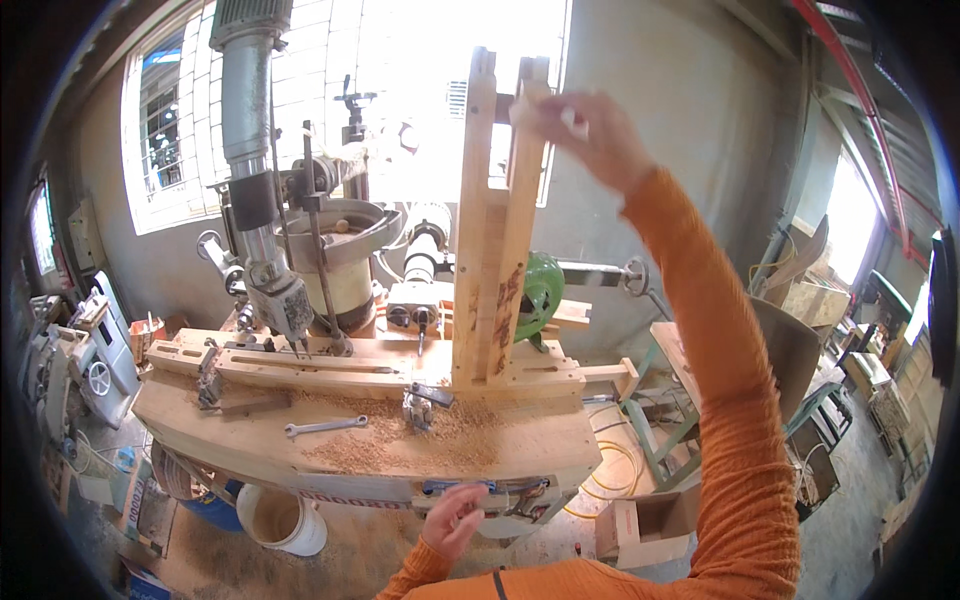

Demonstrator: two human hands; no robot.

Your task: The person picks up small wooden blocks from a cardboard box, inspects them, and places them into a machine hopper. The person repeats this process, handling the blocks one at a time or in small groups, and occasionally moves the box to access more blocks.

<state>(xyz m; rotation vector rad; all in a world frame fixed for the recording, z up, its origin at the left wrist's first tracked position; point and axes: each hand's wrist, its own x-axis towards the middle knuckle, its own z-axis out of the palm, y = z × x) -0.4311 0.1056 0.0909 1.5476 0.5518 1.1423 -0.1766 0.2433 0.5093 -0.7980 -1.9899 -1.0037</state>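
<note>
My right hand (pixel 590 135) is raised at the top of a tall wooden upright frame (pixel 480 250). Its fingers are closed in a pinch by the right post's upper end; motion blur hides what they hold. My left hand (pixel 452 520) hovers low before the front edge of the wooden workbench (pixel 540 450), fingers loosely bent and apart, with nothing seen in them. Just beyond it, a blue-handled tool (pixel 455 488) lies in a tray at the bench front. An open-ended wrench (pixel 327 426) and a small metal clamp block (pixel 427 405) rest among wood shavings (pixel 365 450).
A drilling machine head (pixel 275 290) hangs over the bench's left side, beside a round feeder bowl (pixel 335 235). A green motor (pixel 540 293) sits behind the upright. Below are a white bucket (pixel 300 525), a cardboard box (pixel 645 530) and a yellow hose (pixel 632 470).
</note>
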